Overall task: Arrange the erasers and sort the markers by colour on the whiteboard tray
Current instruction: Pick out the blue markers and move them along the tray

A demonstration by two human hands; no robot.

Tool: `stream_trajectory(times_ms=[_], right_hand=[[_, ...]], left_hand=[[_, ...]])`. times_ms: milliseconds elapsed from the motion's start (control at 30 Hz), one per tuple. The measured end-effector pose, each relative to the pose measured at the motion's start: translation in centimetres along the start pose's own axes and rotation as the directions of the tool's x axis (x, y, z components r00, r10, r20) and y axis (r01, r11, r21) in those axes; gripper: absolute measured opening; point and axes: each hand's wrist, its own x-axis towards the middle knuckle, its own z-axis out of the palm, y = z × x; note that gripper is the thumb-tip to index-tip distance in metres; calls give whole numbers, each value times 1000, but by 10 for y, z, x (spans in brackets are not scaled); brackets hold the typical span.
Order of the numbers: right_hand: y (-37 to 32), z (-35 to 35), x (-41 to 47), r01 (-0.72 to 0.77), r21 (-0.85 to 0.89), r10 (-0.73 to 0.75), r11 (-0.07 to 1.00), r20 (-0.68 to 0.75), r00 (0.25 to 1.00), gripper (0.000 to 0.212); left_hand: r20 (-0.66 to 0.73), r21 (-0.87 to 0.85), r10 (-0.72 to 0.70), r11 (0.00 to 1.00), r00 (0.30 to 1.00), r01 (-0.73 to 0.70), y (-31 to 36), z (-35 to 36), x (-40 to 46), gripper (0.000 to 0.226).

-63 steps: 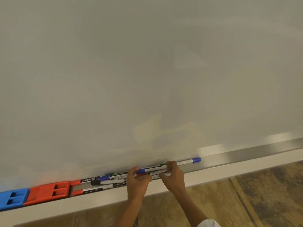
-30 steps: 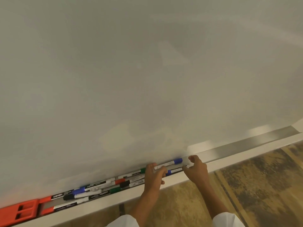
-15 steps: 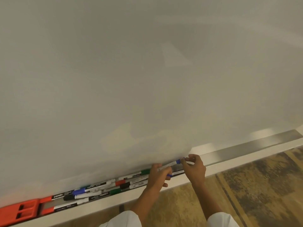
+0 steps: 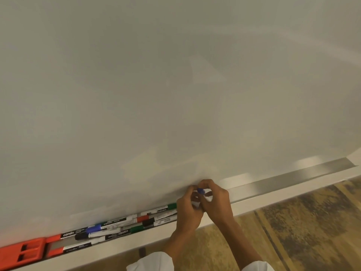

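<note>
Both hands meet over the whiteboard tray (image 4: 293, 180) around a blue marker (image 4: 201, 191); only its blue cap and a bit of white barrel show between the fingers. My left hand (image 4: 188, 210) grips it from the left, my right hand (image 4: 216, 200) pinches the cap end from the right. Left of the hands, several markers with red, blue, black and green caps (image 4: 121, 225) lie jumbled in the tray. A red eraser (image 4: 22, 253) sits at the tray's far left.
The whiteboard (image 4: 175, 85) fills most of the view. The tray's right stretch is bare metal up to its end (image 4: 349, 164). Below it lies a patterned brown floor (image 4: 302, 231). White sleeves (image 4: 152, 263) show at the bottom edge.
My hands came together from apart and closed around the blue marker, which now sits lifted between them. The view shifted right, so the blue eraser has dropped out of sight.
</note>
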Motion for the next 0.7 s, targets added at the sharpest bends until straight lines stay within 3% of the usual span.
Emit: stream_trajectory(times_ms=[133,300,400,467,567,700], right_hand=[[7,2,-1,52,27,-55,998,132,990,24],[14,-2,-4,9,125,-26,992,136,990,40],[32,-10,-8,-135,138,142,981,-44,989,35],[46,-18,-10,-305,85,314,948,-127,941,33],[65,-21,-10,-498,14,498,867,-46,866,34],[79,-22,-4,-548,-38,550,835,67,833,38]], left_hand=[[-122,2,15,1000,992,-15,-9,1,-3,43],[-232,-8,-65,998,971,65,-15,8,-4,25],[-255,-64,-203,979,945,193,-17,12,-1,11],[-264,-77,-280,960,923,269,-19,12,2,11],[-259,-50,-330,943,908,328,-22,11,3,8],[-296,9,-362,924,884,381,-24,13,5,13]])
